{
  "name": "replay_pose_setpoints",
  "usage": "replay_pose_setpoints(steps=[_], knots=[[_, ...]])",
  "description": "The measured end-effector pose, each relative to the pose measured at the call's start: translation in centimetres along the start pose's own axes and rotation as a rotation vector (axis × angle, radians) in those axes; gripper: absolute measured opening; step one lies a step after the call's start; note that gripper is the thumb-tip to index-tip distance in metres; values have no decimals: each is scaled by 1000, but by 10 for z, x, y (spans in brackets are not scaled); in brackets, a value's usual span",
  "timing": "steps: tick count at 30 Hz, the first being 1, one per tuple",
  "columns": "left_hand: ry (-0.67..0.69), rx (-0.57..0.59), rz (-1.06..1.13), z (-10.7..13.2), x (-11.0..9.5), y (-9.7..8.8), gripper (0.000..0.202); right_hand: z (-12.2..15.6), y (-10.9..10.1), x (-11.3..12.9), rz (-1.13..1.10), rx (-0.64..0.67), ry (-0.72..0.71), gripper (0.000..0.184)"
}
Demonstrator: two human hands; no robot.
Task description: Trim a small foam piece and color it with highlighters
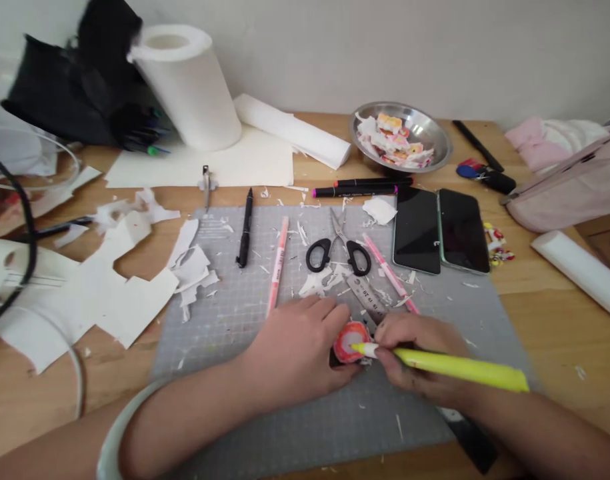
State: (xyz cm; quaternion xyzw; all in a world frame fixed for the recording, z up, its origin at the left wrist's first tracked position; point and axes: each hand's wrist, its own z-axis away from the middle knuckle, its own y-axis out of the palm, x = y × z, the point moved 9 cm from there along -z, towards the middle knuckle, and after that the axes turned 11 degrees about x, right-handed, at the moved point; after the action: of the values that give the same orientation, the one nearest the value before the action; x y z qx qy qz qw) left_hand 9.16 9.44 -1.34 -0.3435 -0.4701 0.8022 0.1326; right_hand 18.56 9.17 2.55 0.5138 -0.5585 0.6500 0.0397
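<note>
My left hand (302, 343) is closed around a small round piece (348, 339) with a red-orange rim and a pale pinkish middle. In my right hand (419, 353) is a yellow highlighter (459, 369), its tip resting at the middle of the round piece. Just beyond my hands a metal ruler (366, 298) lies partly covered on the grey cutting mat (225, 413). Black-handled scissors (339, 247) lie open behind it. An orange marker (279, 263) and a pink marker (391, 273) flank the scissors, and a black pen (245, 228) lies farther left.
Cut paper (129, 280) covers the left side. Behind stand a paper roll (187, 87) and a steel bowl (401, 137) of coloured scraps. Two phones (442, 230), a pink bag (569, 177) and a white roll (579, 273) are right. A black-and-silver tool (469, 437) lies under my right forearm.
</note>
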Motion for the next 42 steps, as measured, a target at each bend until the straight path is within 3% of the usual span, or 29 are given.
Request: replay_pose_setpoints(steps=[7, 14, 20, 27, 32, 38, 42], knots=[[40, 12, 24, -1, 3, 2, 27, -5, 10, 12, 104, 55, -129, 6], [68, -14, 27, 0, 2, 0, 30, -2, 12, 6, -26, 121, -69, 10], [103, -24, 17, 1, -1, -1, 27, -3, 3, 8, -42, -1, -131, 11], [101, -48, -2, 1, -2, -4, 28, -1, 12, 8, -12, 117, -110, 8], [101, -55, -14, 0, -2, -5, 27, 0, 3, 7, -66, 0, -102, 8], [105, -50, -12, 0, -1, -3, 28, -3, 12, 11, -15, 96, -131, 9], [113, -43, -11, 0, -2, -2, 27, -1, 5, 9, -35, 31, -94, 9]])
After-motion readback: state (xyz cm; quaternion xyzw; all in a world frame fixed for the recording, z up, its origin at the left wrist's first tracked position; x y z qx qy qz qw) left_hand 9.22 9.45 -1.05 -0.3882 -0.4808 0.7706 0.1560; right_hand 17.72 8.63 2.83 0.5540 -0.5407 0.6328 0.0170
